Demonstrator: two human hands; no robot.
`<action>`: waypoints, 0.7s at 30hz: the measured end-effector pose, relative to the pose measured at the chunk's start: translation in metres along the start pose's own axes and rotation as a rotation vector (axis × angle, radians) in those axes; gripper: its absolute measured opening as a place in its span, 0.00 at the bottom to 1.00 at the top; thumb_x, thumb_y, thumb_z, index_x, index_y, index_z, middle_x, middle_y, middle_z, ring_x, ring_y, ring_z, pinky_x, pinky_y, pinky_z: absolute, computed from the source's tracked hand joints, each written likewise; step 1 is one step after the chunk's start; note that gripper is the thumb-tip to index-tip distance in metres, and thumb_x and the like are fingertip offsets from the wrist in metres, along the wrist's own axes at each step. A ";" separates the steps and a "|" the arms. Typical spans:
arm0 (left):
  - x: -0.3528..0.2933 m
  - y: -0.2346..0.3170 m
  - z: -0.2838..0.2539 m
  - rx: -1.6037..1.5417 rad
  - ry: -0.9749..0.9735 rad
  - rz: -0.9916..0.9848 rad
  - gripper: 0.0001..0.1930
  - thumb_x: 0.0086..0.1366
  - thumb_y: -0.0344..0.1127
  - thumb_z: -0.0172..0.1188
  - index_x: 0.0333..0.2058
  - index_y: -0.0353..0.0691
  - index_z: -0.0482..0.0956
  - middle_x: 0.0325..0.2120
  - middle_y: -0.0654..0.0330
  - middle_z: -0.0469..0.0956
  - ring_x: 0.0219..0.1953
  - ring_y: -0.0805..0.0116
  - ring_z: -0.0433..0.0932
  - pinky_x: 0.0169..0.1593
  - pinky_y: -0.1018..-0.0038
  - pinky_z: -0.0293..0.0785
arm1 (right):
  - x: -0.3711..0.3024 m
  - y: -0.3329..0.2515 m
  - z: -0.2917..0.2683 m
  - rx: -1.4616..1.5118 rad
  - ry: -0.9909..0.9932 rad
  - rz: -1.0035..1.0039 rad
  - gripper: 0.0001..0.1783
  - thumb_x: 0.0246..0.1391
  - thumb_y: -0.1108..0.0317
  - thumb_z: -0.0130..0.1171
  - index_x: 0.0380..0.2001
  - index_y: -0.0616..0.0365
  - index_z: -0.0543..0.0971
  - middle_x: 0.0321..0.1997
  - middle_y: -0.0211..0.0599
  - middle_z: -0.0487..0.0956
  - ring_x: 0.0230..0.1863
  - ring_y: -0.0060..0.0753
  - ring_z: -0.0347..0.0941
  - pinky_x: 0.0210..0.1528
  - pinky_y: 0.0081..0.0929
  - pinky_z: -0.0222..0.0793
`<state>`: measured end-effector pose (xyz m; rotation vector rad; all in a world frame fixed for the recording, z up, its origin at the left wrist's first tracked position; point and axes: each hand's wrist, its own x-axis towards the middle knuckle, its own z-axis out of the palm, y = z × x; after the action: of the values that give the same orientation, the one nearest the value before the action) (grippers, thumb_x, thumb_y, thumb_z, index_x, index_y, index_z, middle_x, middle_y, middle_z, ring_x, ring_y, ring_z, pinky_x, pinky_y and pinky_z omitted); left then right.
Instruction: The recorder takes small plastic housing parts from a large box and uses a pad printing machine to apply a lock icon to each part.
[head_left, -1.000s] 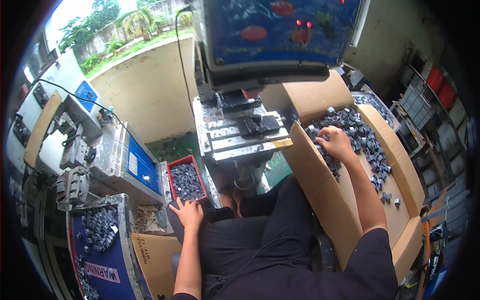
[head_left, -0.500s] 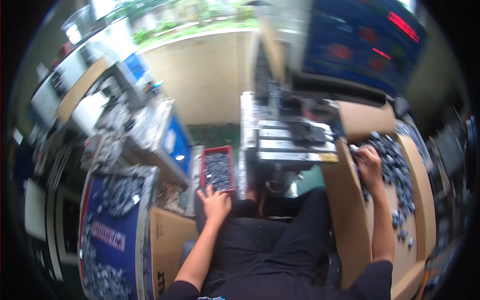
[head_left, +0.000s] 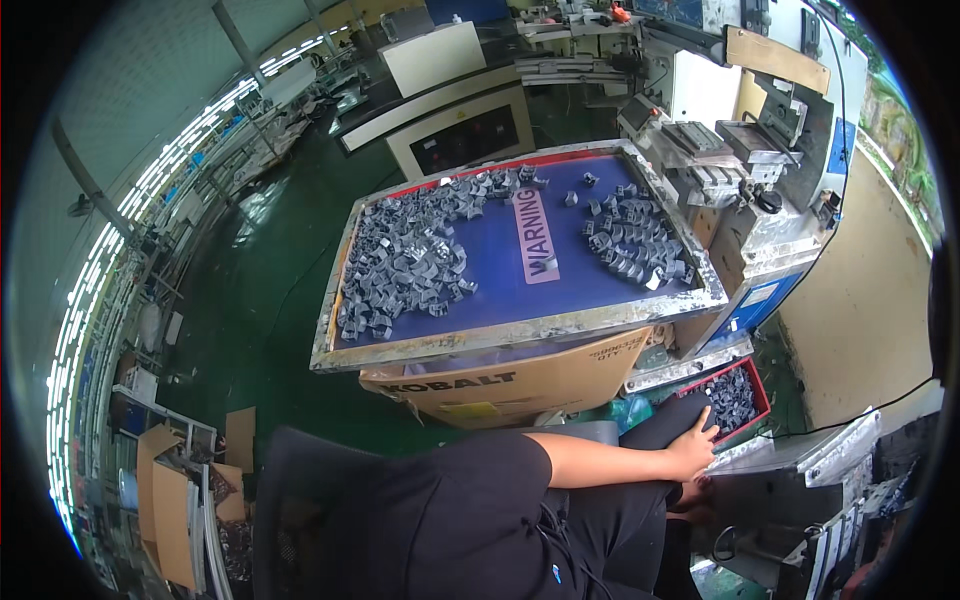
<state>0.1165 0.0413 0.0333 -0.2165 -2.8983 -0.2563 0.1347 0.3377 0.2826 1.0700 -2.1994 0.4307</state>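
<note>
My left hand [head_left: 692, 447] rests on my knee with its fingers apart and nothing in them. Just past its fingertips sits a red bin [head_left: 767, 404] filled with small dark grey parts [head_left: 728, 398]. My right hand is out of sight. To the left, a framed tray with a blue surface [head_left: 490, 285] carries two groups of small grey curved pieces: a large heap [head_left: 408, 255] on its left side and a smaller cluster [head_left: 632, 240] on its right. A pink label [head_left: 538, 240] lies between them.
A cardboard box [head_left: 540, 385] stands under the tray. Beyond the tray is a cream-coloured machine cabinet [head_left: 465, 140]. A metal machine [head_left: 765, 240] stands to its right, and another metal fixture [head_left: 800, 480] near my legs. Open cartons [head_left: 170, 510] sit at lower left.
The view has swung far to the left, bringing the blue tray to the middle. My right hand, earlier in a carton of grey parts, has left the view. My left hand stays on my knee.
</note>
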 end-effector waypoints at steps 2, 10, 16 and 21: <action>0.011 0.002 -0.003 0.008 -0.049 -0.005 0.16 0.53 0.49 0.65 0.34 0.48 0.90 0.36 0.58 0.86 0.65 0.49 0.70 0.72 0.22 0.35 | -0.010 0.003 -0.016 0.017 -0.072 0.042 0.11 0.60 0.75 0.61 0.46 0.61 0.84 0.47 0.53 0.83 0.49 0.49 0.82 0.52 0.42 0.77; 0.003 0.016 -0.063 -0.489 0.121 0.065 0.08 0.59 0.41 0.64 0.34 0.46 0.87 0.41 0.62 0.82 0.61 0.61 0.71 0.73 0.25 0.38 | -0.048 0.004 -0.068 0.133 -0.297 0.171 0.11 0.60 0.75 0.64 0.46 0.58 0.84 0.47 0.50 0.84 0.48 0.46 0.84 0.47 0.40 0.81; 0.011 -0.035 -0.135 -0.836 0.589 -0.175 0.08 0.68 0.36 0.61 0.38 0.37 0.83 0.36 0.55 0.85 0.45 0.58 0.84 0.53 0.61 0.77 | -0.051 -0.013 -0.074 0.238 -0.217 0.318 0.06 0.59 0.76 0.62 0.40 0.61 0.84 0.41 0.49 0.85 0.43 0.50 0.84 0.45 0.38 0.80; -0.018 -0.091 -0.076 -0.972 0.453 -0.622 0.12 0.74 0.41 0.55 0.42 0.40 0.82 0.33 0.56 0.86 0.36 0.60 0.85 0.42 0.66 0.79 | -0.032 -0.026 -0.087 0.186 -0.230 0.224 0.06 0.59 0.78 0.62 0.38 0.61 0.84 0.40 0.48 0.85 0.43 0.51 0.84 0.45 0.38 0.80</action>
<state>0.1352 -0.0636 0.0879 0.5345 -2.0829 -1.5552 0.2056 0.3877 0.3253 1.0143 -2.5371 0.6503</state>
